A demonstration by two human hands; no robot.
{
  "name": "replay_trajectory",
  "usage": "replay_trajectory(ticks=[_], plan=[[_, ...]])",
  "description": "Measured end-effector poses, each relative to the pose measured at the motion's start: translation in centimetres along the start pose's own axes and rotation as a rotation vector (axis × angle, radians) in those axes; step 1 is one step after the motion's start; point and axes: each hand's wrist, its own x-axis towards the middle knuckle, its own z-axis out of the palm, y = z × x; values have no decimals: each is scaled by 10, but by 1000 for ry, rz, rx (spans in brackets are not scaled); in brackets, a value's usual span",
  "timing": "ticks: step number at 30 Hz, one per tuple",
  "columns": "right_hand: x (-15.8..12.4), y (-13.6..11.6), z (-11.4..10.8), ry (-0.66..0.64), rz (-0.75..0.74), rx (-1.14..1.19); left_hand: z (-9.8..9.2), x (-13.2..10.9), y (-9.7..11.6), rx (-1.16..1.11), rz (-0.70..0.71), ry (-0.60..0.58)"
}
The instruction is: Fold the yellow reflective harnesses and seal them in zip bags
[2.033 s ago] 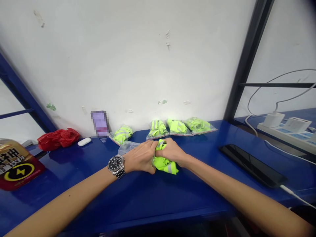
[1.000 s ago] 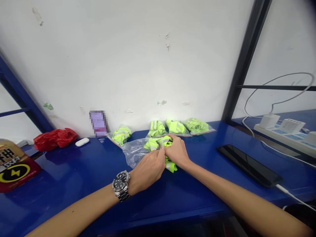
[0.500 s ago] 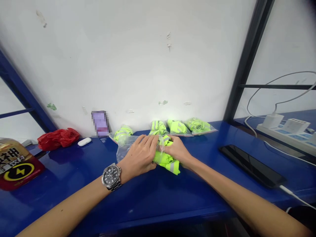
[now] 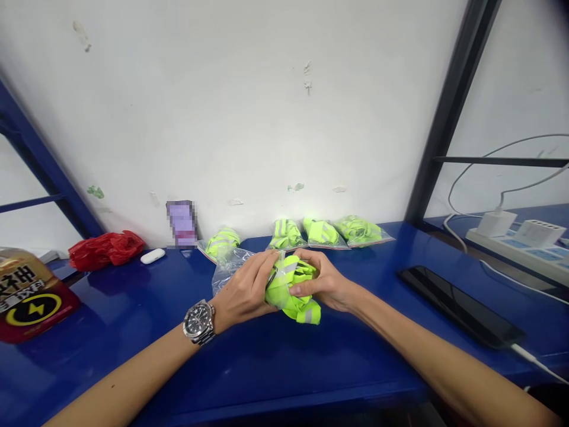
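A bundled neon-yellow vest [image 4: 296, 293] with grey reflective stripes sits just above the blue table [image 4: 133, 332] at centre. My right hand [image 4: 326, 281] wraps round its right side. My left hand [image 4: 246, 290], watch on the wrist, pinches the vest's left edge together with the mouth of a clear plastic bag [image 4: 229, 270] that lies crumpled behind it. Part of the vest hangs out below my fingers.
Several bagged yellow vests [image 4: 320, 232] line the wall. A black phone [image 4: 457, 305] on a cable lies at right, a power strip [image 4: 518, 240] beyond it. At left are a red bag [image 4: 104, 249], white earbuds case [image 4: 152, 255] and a red-gold bottle [image 4: 26, 293].
My hands squeezed the vest, then brought the clear bag up to it. My left hand went from flat on the bag to pinching at the vest's edge; the bundle rose slightly.
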Motion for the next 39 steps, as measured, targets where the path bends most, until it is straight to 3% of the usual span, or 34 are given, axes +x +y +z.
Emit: replay_trajectory(ticks=[3,8,13,16,25,27,32,34,39], plan=[[1,5,-2,-38,32,57,-3,3,1,2,46,-14],[1,10,-5,-52,-42,3,-5,7,2,-13,92,-10],[2,13,-5,-107,13,64,-4,9,6,-10,139,77],[7,19,-4,-135,-70,-50,-3,12,9,14,189,111],[17,33,5,229,-161,-537,4,14,11,-9,171,90],[15,26,3,167,-111,-492,3,11,10,-57,147,98],[5,-1,-15,-251,213,-66,-6,3,6,-163,109,166],[2,-4,-20,-290,265,10,-8,2,6,-171,132,206],[1,8,-12,-215,263,-37,-8,1,7,-157,202,208]])
